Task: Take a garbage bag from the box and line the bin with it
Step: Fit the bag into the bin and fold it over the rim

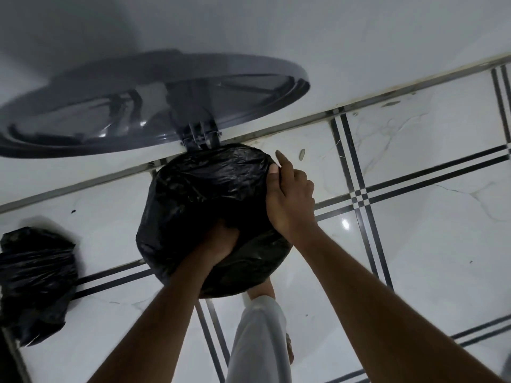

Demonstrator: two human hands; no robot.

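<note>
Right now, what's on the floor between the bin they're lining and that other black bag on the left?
Head view: only bare tiled floor with dark stripes between the bin and the other bag.

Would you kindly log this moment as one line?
lid open | black bag draped over bin | left hand pressing bag in | right hand gripping bag at rim

Both bare forearms reaching forward and down, left hand (221, 241) plunged fingers-first into the black bag (204, 189), fingers hidden, right hand (290, 200) gripping the bag's edge, thumb pressed on the plastic, index finger extended
</note>
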